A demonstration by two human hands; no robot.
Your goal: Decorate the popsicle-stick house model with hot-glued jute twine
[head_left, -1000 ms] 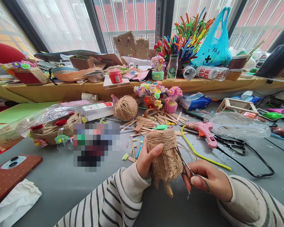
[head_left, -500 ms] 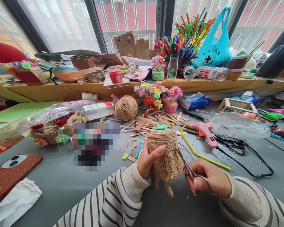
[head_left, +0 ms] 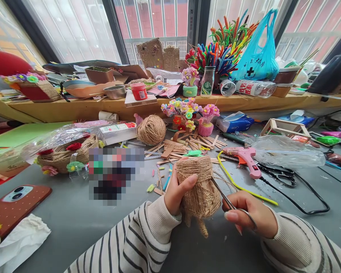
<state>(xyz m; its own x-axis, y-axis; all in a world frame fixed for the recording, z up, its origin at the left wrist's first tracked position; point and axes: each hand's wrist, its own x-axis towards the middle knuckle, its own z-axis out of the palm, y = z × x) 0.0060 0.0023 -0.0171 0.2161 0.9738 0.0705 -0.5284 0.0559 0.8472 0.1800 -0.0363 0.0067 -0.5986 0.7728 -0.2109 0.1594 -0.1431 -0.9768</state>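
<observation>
My left hand (head_left: 179,191) is wrapped round a twine-covered pot (head_left: 200,189), its thumb lying across the front. The pot is wound with jute twine and has short twine-wrapped legs on its underside. In my right hand (head_left: 251,212) I grip a pair of scissors (head_left: 226,197) by the handles. Their tips touch the right side of the pot, close to the upper band of twine. The blades look nearly together. Loose strands of twine (head_left: 224,178) trail behind the pot.
Behind the pot lie wooden craft sticks (head_left: 176,149) and a ball of twine (head_left: 151,130). On the right are a pink glue gun (head_left: 246,157) with its black cord, black scissors (head_left: 278,175) and a yellow pipe cleaner (head_left: 244,189). A phone (head_left: 25,204) lies left.
The scissor blades have come closer together and the right hand has tilted slightly. My left hand and the pot have stayed almost in place.
</observation>
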